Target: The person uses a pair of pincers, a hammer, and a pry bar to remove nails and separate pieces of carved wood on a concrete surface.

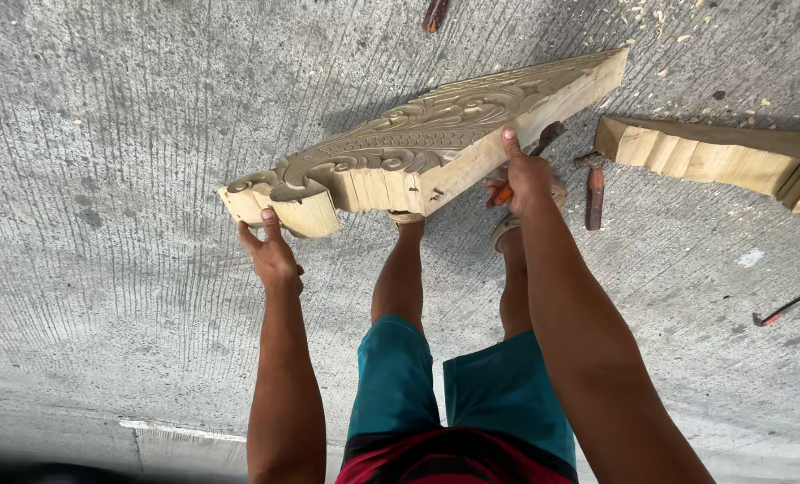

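**Carved wooden panel held up off the concrete floor**

Carved wooden panel (418,148) sits between your two hands, lifted clear of the concrete floor (104,179) and tilted so its relief face points up and away from you, running from about 8 o'clock to 1 o'clock across the view. Your left hand (270,255) cups the scrolled lower end from beneath, fingers curled onto the pale edge. Your right hand (525,179) presses against the long cut side near the middle, thumb up on the wood; that grip also closes on a slim orange-handled tool (504,194), though its tip is hidden.

As for progress, the scrollwork and scale pattern on the face look fully cut, while the side edges are plain sawn wood. Whether more carving remains cannot be judged from here.

At 3 o'clock a hammer (593,188) lies on the floor, just beside a second wooden piece (713,161). Wood chips (651,18) are scattered at 1 o'clock, and a thin metal rod (790,305) lies at 4 o'clock.
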